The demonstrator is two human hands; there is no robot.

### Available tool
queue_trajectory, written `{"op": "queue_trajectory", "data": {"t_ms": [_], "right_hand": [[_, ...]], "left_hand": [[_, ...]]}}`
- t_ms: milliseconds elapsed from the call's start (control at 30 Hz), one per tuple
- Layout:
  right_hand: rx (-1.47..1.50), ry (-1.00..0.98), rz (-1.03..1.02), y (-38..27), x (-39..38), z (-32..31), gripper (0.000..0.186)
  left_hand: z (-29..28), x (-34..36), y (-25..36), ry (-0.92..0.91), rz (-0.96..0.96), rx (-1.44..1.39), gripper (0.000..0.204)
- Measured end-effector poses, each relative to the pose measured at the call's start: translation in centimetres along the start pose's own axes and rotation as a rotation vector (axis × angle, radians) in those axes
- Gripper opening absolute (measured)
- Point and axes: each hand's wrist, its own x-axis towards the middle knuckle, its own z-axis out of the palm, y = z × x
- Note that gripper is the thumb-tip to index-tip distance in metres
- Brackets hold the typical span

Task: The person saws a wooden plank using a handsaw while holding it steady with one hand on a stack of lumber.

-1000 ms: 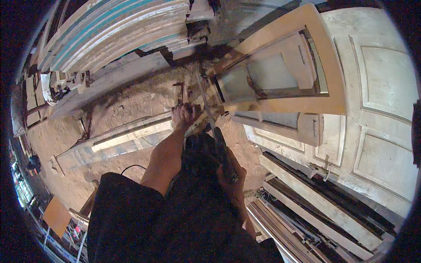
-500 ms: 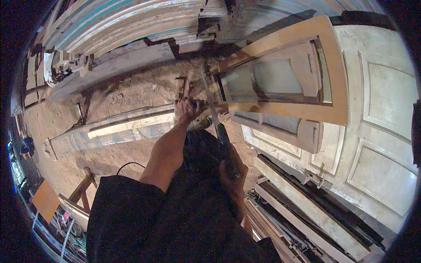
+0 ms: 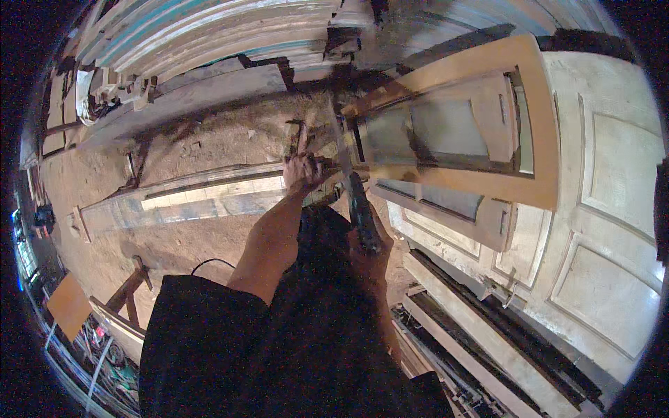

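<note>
My right hand is wrapped round the black handle of a handsaw. Its narrow blade points away from me, past the right side of my left hand. With bent fingers, my left hand grips the right end of a pale wooden strip, which lies along a long, low bench. Just beyond that hand, a small dark L-shaped tool sticks up, blurred. Where the blade meets the wood is hard to make out.
A tan wooden frame with glass panes stands close at the right, before a whitish panelled door. Long boards lie at the lower right. Stacked planks fill the back, and a wooden stand is at the lower left.
My right hand has pushed the saw forward and slightly up, closer to my left hand. The left hand keeps its place on the wooden strip, while the whole view has shifted a little.
</note>
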Motion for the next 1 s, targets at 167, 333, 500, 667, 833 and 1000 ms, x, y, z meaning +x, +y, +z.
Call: {"op": "queue_trajectory", "data": {"t_ms": [167,333,500,667,833,1000], "right_hand": [[-0.137,0.264,-0.322,4.7,0.4,-2.7,0.060],[-0.055,0.090,-0.131,4.2,-1.1,-1.9,0.057],[-0.082,0.130,-0.065,3.6,-0.9,-2.6,0.058],[-0.300,0.125,-0.193,7.1,-1.4,-2.2,0.066],[-0.123,0.101,-0.090,5.5,-1.4,-1.9,0.059],[-0.212,0.123,-0.210,6.9,-1.2,-2.0,0.064]], "left_hand": [[-6.0,6.2,7.7,-0.768,-0.114,-0.135,0.062],[-0.4,1.7,1.8,-0.386,-0.111,-0.172,0.054],[-8.9,8.5,7.5,-0.615,-0.083,-0.330,0.042],[-11.8,7.9,6.3,-0.365,-0.063,-0.284,0.032],[-8.3,6.0,6.0,-0.371,-0.203,-0.312,0.037],[-9.6,7.1,6.2,-0.521,-0.181,-0.297,0.045]]}}
